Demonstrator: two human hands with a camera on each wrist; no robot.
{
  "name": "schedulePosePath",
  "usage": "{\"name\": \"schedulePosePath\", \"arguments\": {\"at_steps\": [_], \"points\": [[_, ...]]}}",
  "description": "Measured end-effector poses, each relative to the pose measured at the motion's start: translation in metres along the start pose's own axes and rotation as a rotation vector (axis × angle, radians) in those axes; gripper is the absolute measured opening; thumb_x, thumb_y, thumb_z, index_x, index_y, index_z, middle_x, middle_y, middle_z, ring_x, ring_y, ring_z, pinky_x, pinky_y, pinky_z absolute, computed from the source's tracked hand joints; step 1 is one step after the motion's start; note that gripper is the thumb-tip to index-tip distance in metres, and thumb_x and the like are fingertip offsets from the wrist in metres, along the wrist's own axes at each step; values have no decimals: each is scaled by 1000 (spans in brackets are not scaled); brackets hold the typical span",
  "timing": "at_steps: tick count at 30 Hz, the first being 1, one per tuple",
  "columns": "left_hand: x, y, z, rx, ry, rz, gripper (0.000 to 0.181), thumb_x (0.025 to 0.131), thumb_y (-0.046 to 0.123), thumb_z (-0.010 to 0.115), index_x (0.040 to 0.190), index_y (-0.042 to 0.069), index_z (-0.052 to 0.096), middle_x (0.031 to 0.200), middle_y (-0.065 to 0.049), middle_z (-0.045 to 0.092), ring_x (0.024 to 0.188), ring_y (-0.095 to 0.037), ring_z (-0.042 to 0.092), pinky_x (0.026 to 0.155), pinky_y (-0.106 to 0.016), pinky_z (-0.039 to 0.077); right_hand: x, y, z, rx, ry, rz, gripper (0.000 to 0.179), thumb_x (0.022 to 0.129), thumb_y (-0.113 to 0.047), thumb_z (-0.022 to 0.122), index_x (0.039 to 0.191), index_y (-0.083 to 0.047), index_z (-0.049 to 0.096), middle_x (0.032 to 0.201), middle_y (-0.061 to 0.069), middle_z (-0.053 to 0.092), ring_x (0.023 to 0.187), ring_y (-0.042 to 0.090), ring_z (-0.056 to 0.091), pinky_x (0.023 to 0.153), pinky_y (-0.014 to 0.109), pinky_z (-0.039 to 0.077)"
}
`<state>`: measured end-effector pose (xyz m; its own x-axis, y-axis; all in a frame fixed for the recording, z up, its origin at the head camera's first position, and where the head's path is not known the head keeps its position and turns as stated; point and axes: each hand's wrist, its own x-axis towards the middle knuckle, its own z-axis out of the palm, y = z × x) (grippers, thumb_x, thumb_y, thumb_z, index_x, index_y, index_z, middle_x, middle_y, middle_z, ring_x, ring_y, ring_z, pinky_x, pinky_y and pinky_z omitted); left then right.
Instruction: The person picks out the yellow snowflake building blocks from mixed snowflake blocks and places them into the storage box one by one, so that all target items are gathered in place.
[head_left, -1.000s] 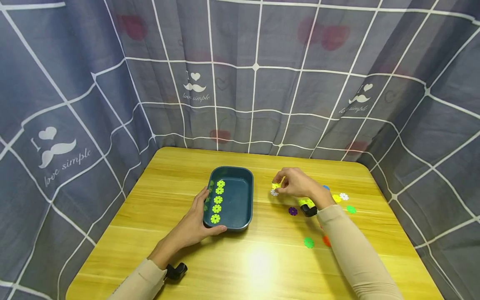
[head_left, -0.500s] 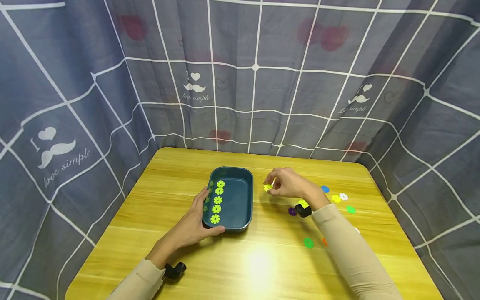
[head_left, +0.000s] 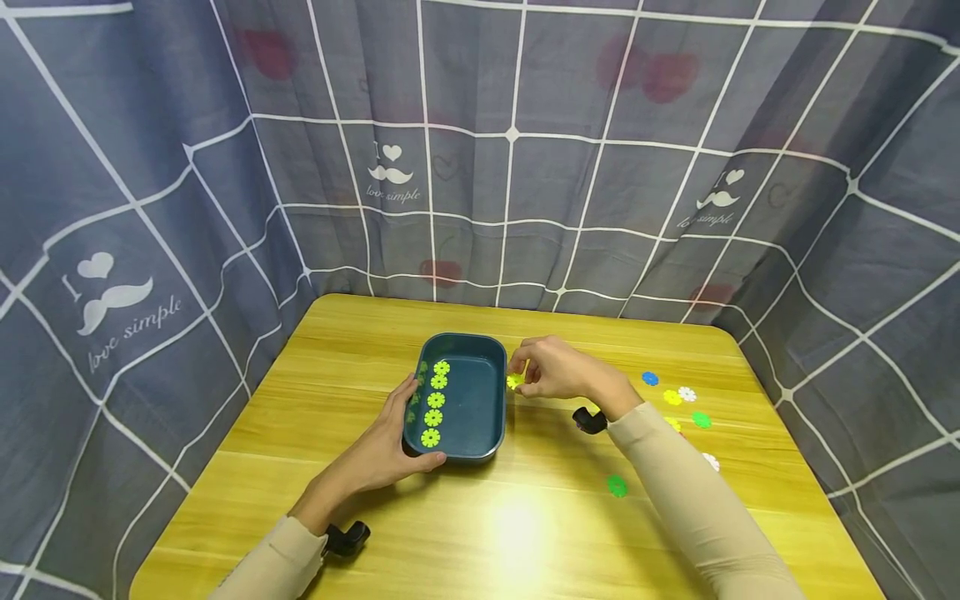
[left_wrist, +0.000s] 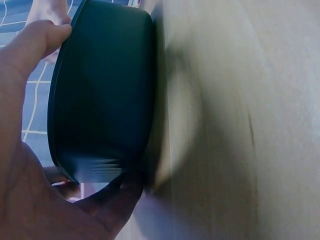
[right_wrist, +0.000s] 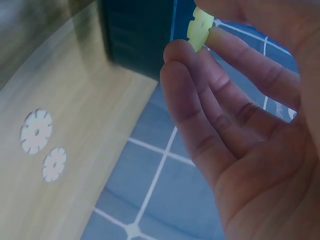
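A dark teal rectangular plastic bin (head_left: 476, 408) stands on the table, with several yellow-green snowflake discs (head_left: 436, 400) in a row along the left of its floor. My left hand (head_left: 382, 446) holds the bin's near left corner, thumb at the near side and fingers along the left wall. In the left wrist view the bin's outer wall (left_wrist: 105, 90) lies between thumb and fingers. Beside the right rim, my right hand (head_left: 562, 371) pinches one yellow snowflake disc (right_wrist: 200, 29) between thumb and fingertips, above the table.
Loose discs lie on the right of the wooden table (head_left: 337, 350): blue (head_left: 650, 378), white (head_left: 687, 393), green (head_left: 617, 486) and others, some hidden by the right arm. Two pale discs (right_wrist: 36, 131) show in the right wrist view. A grey gridded curtain (head_left: 480, 167) surrounds the table.
My right hand has moved left with the yellow snowflake disc, from over the table to the bin's right rim. The left hand and the bin have stayed nearly still.
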<state>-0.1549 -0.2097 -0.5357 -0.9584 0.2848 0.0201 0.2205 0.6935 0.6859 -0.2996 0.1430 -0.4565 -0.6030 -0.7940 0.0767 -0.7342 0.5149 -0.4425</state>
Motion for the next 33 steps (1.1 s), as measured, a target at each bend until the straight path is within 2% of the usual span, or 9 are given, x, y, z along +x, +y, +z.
{"name": "schedulePosePath", "arguments": {"at_steps": [7, 11, 20, 26, 33], "points": [[2, -1, -1, -5, -9, 1, 139, 92, 66, 92, 186, 6, 8, 197, -19, 8, 177, -53, 31, 135, -75, 41, 10, -11, 4, -21, -53, -36, 24, 96, -11, 91, 120, -10, 86, 119, 8, 80, 91, 16, 85, 84, 22, 67], [2, -1, -1, -15, -11, -2, 139, 92, 64, 93, 186, 6, 9, 197, -19, 8, 177, -53, 31, 136, -76, 40, 16, -18, 6, -55, -92, -63, 22, 98, -14, 90, 120, -11, 86, 119, 6, 79, 91, 14, 84, 84, 19, 65], [2, 1, -1, -19, -22, -12, 139, 92, 63, 93, 186, 7, 8, 197, -18, 7, 177, -53, 31, 136, -75, 40, 31, -32, 12, -58, -170, -128, 26, 100, -15, 91, 125, -12, 86, 117, 4, 75, 92, 8, 81, 87, 20, 66], [2, 0, -1, -29, -31, -14, 139, 93, 63, 93, 187, 8, 7, 197, -17, 7, 176, -53, 33, 136, -75, 40, 41, -41, 16, -86, -233, -153, 26, 103, -16, 89, 128, -13, 86, 118, 3, 75, 98, 15, 81, 89, 22, 65], [2, 0, -2, -33, -38, -15, 137, 94, 61, 93, 187, 9, 7, 197, -17, 6, 175, -53, 34, 136, -76, 40, 54, -50, 23, -87, -273, -203, 26, 101, -16, 90, 126, -14, 86, 123, 2, 79, 98, 17, 81, 88, 19, 63]]}}
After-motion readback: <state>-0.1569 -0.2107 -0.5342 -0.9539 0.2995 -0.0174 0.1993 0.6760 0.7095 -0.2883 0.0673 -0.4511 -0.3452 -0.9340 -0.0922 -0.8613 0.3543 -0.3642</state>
